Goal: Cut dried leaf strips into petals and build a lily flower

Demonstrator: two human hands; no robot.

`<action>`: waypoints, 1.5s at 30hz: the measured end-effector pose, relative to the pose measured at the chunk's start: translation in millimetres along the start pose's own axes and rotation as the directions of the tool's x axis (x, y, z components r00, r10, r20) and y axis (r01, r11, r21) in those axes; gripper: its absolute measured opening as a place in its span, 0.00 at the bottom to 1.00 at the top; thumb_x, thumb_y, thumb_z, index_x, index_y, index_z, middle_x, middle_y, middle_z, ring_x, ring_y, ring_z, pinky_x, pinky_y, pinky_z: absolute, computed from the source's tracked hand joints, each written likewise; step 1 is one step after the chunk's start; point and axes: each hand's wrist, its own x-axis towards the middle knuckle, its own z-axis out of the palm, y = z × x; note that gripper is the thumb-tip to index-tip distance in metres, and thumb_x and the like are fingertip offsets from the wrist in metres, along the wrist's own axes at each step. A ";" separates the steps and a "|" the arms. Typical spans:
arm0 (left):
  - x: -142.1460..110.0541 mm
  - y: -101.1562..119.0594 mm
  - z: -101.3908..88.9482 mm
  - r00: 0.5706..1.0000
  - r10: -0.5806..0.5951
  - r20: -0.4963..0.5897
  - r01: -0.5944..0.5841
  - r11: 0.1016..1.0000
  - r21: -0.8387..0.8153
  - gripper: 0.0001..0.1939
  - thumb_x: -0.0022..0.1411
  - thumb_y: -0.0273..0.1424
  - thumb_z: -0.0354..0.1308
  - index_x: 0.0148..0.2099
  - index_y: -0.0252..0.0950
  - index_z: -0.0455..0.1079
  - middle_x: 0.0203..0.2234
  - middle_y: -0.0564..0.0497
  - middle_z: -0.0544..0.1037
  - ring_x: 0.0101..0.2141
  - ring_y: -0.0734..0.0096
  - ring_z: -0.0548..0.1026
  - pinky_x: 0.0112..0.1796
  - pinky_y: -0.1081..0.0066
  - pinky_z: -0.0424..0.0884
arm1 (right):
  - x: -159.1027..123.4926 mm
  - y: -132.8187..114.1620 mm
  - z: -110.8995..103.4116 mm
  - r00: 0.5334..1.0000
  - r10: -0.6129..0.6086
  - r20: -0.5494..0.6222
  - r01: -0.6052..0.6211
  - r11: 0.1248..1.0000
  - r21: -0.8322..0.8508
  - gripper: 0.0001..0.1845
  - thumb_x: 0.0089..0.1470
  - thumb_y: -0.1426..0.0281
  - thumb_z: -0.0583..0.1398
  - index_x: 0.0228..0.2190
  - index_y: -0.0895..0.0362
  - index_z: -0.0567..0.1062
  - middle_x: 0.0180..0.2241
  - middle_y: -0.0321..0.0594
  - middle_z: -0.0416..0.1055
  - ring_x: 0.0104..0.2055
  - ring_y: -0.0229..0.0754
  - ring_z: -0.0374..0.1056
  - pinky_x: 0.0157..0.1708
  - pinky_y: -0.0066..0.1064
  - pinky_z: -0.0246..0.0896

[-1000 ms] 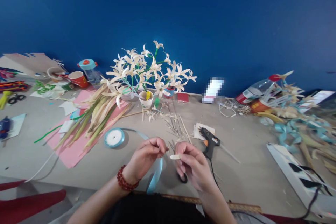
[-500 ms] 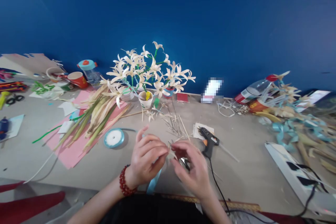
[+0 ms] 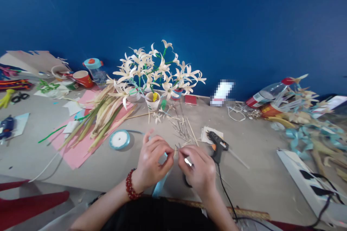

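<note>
My left hand (image 3: 155, 158), with a red bead bracelet (image 3: 131, 184) at its wrist, is closed in a pinch. My right hand (image 3: 199, 168) pinches just across from it, the fingertips almost meeting. Between them shows a small, thin pale piece (image 3: 175, 150), too small to name. Light blue ribbon (image 3: 160, 184) lies below my left hand, near the table's front edge. A dark, partly shiny object under my right hand is mostly hidden. Blue ribbon on a spool (image 3: 119, 139) lies left of the hands. Thin dry sticks (image 3: 184, 130) are scattered beyond the fingertips.
Cream husk flowers (image 3: 159, 70) stand in cups at the back. Corn husks (image 3: 100, 122) lie on pink paper (image 3: 76, 157) to the left. A black glue gun (image 3: 218, 146) with its cord is at right, then a power strip (image 3: 298, 184) and a plastic bottle (image 3: 261, 95).
Both hands have closed into tighter pinches, and my right fingers have curled in. The pale piece between them shows less. The whole view has shifted slightly.
</note>
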 end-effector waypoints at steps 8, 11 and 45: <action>-1.5 -4.5 1.6 0.995 -0.094 -0.034 0.093 0.995 -0.019 0.06 0.60 0.23 0.55 0.30 0.38 0.65 0.24 0.54 0.74 0.31 0.69 0.72 0.55 0.54 0.59 | -0.4 14.4 -9.9 0.991 0.133 0.025 -0.135 0.989 0.064 0.07 0.56 0.74 0.59 0.38 0.56 0.72 0.35 0.42 0.72 0.32 0.42 0.70 0.35 0.33 0.66; 1.0 -2.1 3.0 0.995 -0.099 -0.012 0.099 0.995 -0.024 0.06 0.60 0.24 0.55 0.30 0.38 0.65 0.24 0.54 0.74 0.31 0.69 0.72 0.55 0.54 0.60 | 0.3 1.8 0.9 0.989 0.114 0.091 -0.126 0.982 0.139 0.05 0.57 0.74 0.59 0.38 0.56 0.71 0.33 0.41 0.72 0.33 0.42 0.70 0.35 0.32 0.65; -12.8 -14.5 5.0 0.927 -0.293 0.233 0.370 0.809 -0.457 0.08 0.63 0.33 0.56 0.37 0.35 0.72 0.30 0.48 0.76 0.34 0.67 0.73 0.40 0.68 0.68 | -13.1 -1.2 21.0 0.595 0.538 0.598 -0.709 0.001 0.705 0.16 0.48 0.59 0.67 0.24 0.56 0.70 0.19 0.28 0.62 0.18 0.31 0.57 0.16 0.22 0.61</action>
